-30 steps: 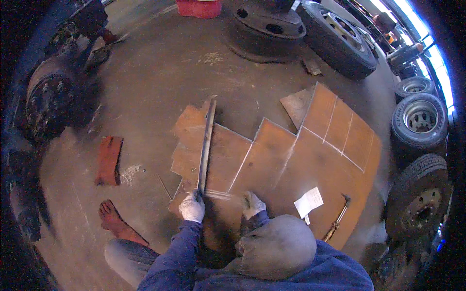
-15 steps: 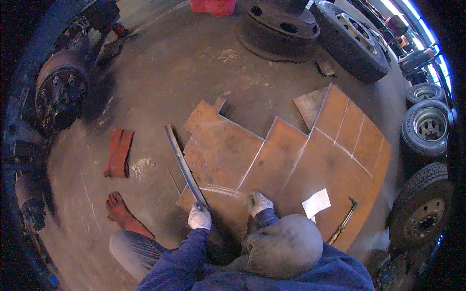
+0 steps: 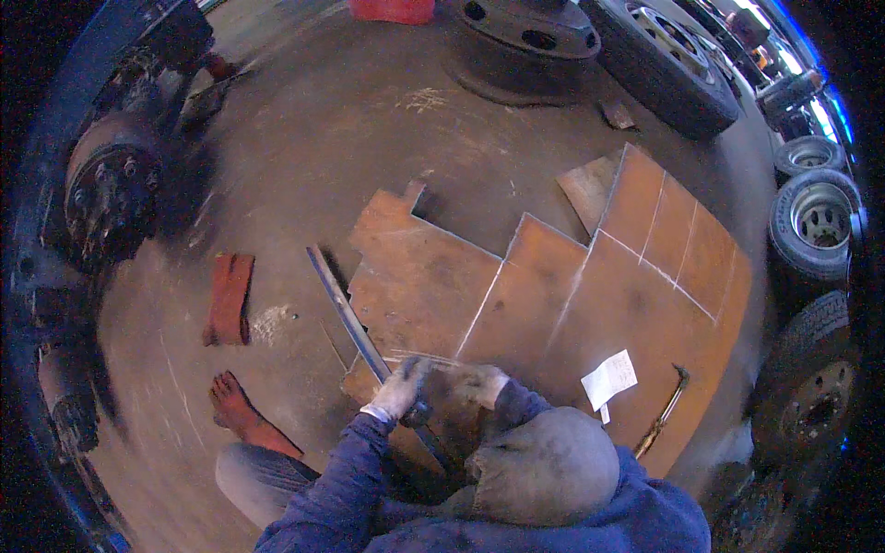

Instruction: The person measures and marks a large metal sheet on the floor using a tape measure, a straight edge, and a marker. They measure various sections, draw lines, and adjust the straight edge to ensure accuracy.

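Note:
A long, narrow metal bar (image 3: 345, 311) slants across the near left corner of a rusty steel plate (image 3: 415, 286). My left hand (image 3: 398, 391), in a pale, dirty glove, is closed around the bar close to its near end. Just right of it, my right hand (image 3: 479, 384), also gloved, is held low over the plate with its fingers curled. What those fingers hold, if anything, is too blurred to make out. White chalk lines cross the plate, whose far left edge is cut in steps.
A white paper (image 3: 609, 380) and a cutting torch (image 3: 666, 415) lie on the plate's right part. Two red work gloves (image 3: 229, 300) (image 3: 247, 417) are on the floor at left. Wheel rims (image 3: 525, 41) and tyres (image 3: 668, 60) stand beyond; a rusty hub (image 3: 111, 189) is at far left.
My left hand has turned and shifted slightly right and up along the bar. My right hand has moved a little left, toward it. The view has tilted slightly.

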`<control>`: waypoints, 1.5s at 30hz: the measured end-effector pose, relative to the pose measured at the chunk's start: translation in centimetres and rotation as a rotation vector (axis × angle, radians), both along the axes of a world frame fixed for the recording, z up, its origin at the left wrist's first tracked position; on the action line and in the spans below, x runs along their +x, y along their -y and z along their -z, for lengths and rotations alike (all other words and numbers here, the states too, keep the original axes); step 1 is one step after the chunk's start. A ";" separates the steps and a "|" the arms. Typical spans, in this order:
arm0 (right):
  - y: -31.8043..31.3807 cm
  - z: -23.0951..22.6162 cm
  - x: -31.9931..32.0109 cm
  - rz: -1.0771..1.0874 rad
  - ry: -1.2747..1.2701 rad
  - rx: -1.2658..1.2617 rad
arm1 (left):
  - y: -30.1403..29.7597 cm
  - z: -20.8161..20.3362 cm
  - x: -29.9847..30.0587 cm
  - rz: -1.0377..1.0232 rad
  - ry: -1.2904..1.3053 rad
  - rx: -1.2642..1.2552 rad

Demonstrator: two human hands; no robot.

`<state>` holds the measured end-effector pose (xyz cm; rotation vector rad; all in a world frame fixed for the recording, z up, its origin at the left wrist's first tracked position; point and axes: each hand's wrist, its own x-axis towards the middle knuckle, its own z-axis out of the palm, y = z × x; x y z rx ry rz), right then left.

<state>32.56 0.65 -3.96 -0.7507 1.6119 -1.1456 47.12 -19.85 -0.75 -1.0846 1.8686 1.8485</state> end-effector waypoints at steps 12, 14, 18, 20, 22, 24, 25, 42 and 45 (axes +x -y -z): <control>0.4 2.3 0.7 -0.287 0.264 -0.044 | -2.5 -4.7 -3.1 0.360 0.040 -0.040; -0.7 1.3 -0.3 -0.210 0.388 -0.024 | -3.4 -3.0 -3.6 0.315 -0.047 0.027; 1.9 -4.2 -7.7 -0.341 0.153 -0.053 | -2.4 1.4 0.6 0.138 -0.014 0.121; -0.8 -0.1 -16.0 -0.211 -0.115 -0.035 | -2.3 -1.2 -0.9 0.208 0.197 0.009; -0.5 1.2 -23.1 0.131 0.046 0.118 | -2.4 1.2 0.2 0.210 0.268 -0.026; 3.6 0.5 -25.3 0.400 0.271 0.333 | -2.7 1.5 1.1 0.129 0.261 0.067; 5.3 0.1 -25.4 0.410 0.184 0.416 | -2.9 2.0 1.1 0.095 0.246 0.119; 11.3 -1.0 -21.3 -0.079 -1.073 0.748 | -2.8 7.0 1.1 0.226 0.350 -0.211; 10.8 -0.9 -22.3 -0.098 -1.081 0.688 | -3.9 9.1 1.7 0.205 0.267 -0.263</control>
